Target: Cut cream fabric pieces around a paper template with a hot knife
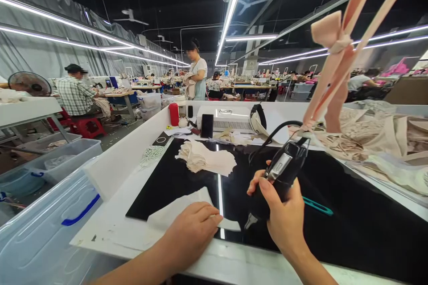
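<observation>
My right hand (284, 213) is wrapped round a black corded hand-held electric tool (282, 169) with a metal plate on its side. The tool hangs from pink elastic straps (337, 58) and is tilted above the black board. At the front edge of the board, my left hand (192, 231) lies over a cream fabric piece (180, 207), its fingers curled together and pressed onto the cloth; the thumb is hidden. Part of that piece sticks out past the fingertips toward the tool. Farther back rests a stack of cut cream fabric pieces (207, 158).
A teal slim tool (317, 206) lies right of my right hand. Behind the black board (351, 218) are a phone (207, 125), a white vented machine (227, 118) and a red container (174, 114). Beige garments (384, 133) pile up at right. Plastic bins (43, 231) stand left; co-workers are beyond.
</observation>
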{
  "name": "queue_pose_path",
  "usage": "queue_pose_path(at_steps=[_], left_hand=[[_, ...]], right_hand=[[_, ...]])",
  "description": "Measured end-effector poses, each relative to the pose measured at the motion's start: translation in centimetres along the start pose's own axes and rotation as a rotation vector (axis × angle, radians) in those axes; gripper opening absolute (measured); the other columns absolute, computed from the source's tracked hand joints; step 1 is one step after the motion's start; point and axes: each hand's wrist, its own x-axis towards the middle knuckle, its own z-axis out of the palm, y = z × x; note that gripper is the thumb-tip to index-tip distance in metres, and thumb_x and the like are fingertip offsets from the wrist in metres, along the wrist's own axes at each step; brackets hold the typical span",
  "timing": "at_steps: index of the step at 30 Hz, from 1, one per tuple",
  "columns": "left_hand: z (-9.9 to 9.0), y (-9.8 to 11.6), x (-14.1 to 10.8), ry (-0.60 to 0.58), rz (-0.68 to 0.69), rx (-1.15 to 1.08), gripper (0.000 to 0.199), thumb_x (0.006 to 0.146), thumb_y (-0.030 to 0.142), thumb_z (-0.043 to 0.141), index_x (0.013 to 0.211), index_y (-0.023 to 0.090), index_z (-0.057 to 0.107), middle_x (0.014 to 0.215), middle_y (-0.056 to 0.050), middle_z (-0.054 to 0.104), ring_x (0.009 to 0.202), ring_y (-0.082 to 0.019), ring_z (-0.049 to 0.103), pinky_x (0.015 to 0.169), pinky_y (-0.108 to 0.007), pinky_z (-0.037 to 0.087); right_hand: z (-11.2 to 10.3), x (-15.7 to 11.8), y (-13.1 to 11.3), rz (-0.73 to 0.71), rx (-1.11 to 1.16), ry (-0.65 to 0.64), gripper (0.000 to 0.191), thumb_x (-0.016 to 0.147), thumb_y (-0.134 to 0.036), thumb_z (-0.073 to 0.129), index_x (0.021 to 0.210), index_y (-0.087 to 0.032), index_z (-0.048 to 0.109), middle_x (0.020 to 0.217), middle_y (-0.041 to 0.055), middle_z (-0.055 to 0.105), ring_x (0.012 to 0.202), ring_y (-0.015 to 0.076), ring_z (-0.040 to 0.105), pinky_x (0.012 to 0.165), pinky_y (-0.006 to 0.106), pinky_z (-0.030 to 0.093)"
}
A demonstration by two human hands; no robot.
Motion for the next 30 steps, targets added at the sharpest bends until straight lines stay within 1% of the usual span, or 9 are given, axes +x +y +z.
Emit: queue_pose_path(at_steps=[3,6,12,15,16,19,23,28,30], left_hand=[[0.5,1.2,0.5,0.001,0.065,-0.019,0.023,0.106,0.011,0.045,0.121,0.014,0.063,0.108,-0.007,0.071,0.103,-0.022,0.066,0.097,-0.034,0.057],[1.4,1.7,0.9,-0.007,0.098,0.013,0.019,0.104,0.012,0.052,0.119,0.013,0.063,0.104,-0.007,0.07,0.099,-0.022,0.066,0.094,-0.034,0.058],[2.8,1.1,1.4,-0.051,0.087,0.048,0.015,0.104,0.02,0.06,0.118,0.014,0.064,0.103,-0.006,0.069,0.099,-0.022,0.067,0.092,-0.033,0.057],[3.3,0.6,1.8,-0.09,0.059,0.052,0.007,0.105,0.021,0.062,0.105,0.016,0.066,0.098,-0.004,0.069,0.093,-0.02,0.066,0.085,-0.031,0.057],[3.5,0.5,2.0,-0.104,0.062,0.065,0.008,0.104,0.022,0.063,0.099,0.016,0.066,0.095,-0.003,0.068,0.09,-0.019,0.066,0.082,-0.03,0.056],[4.2,0.3,2.6,-0.133,0.099,0.119,0.018,0.103,0.021,0.065,0.086,0.016,0.063,0.085,-0.001,0.065,0.082,-0.018,0.063,0.073,-0.03,0.052],[4.7,0.5,3.0,-0.147,0.109,0.179,0.02,0.101,0.019,0.068,0.083,0.017,0.061,0.079,0.0,0.062,0.077,-0.018,0.06,0.066,-0.031,0.047],[5.7,0.8,3.2,-0.139,0.173,0.276,0.027,0.094,0.009,0.068,0.072,0.017,0.054,0.07,0.0,0.056,0.064,-0.016,0.054,0.056,-0.031,0.038],[6.6,0.6,3.4,-0.12,0.146,0.285,0.028,0.089,0.012,0.07,0.068,0.018,0.053,0.066,0.0,0.055,0.058,-0.015,0.051,0.051,-0.032,0.033]], right_hand=[[0.3,-0.1,0.1,-0.001,0.01,-0.001,0.032,0.087,-0.044,0.081,0.101,-0.027,0.057,0.085,-0.0023,0.066,0.063,0.0156,0.061,0.064,0.032,0.051],[0.5,-0.2,0.3,-0.006,0.03,-0.006,0.032,0.088,-0.044,0.08,0.1,-0.026,0.056,0.084,-0.0022,0.066,0.063,0.0158,0.06,0.063,0.032,0.051],[0.7,-0.2,0.4,0.006,0.037,0.007,0.032,0.088,-0.042,0.08,0.097,-0.025,0.055,0.085,-0.0023,0.066,0.063,0.0158,0.06,0.063,0.032,0.051],[0.8,-0.2,0.3,0.012,0.028,0.005,0.031,0.089,-0.042,0.08,0.096,-0.026,0.054,0.084,-0.0031,0.066,0.064,0.0158,0.06,0.065,0.032,0.05],[0.8,-0.2,0.3,0.014,0.026,0.005,0.031,0.089,-0.042,0.08,0.096,-0.026,0.054,0.083,-0.0033,0.066,0.064,0.0159,0.06,0.065,0.032,0.05],[0.7,-0.3,0.3,0.024,0.025,0.008,0.032,0.088,-0.043,0.08,0.097,-0.026,0.054,0.083,-0.0031,0.066,0.064,0.0165,0.06,0.064,0.032,0.05],[0.6,-0.2,0.2,0.046,0.008,0.021,0.036,0.086,-0.047,0.081,0.102,-0.026,0.057,0.084,-0.0023,0.067,0.063,0.0169,0.06,0.062,0.033,0.051],[0.6,-0.4,-0.2,0.111,-0.072,0.08,0.057,0.076,-0.057,0.084,0.117,-0.028,0.059,0.081,-0.0009,0.069,0.063,0.0202,0.062,0.066,0.037,0.052],[0.5,-0.5,0.3,0.124,-0.09,0.125,0.061,0.071,-0.061,0.086,0.116,-0.029,0.062,0.078,0.0003,0.069,0.063,0.023,0.062,0.066,0.04,0.052]])
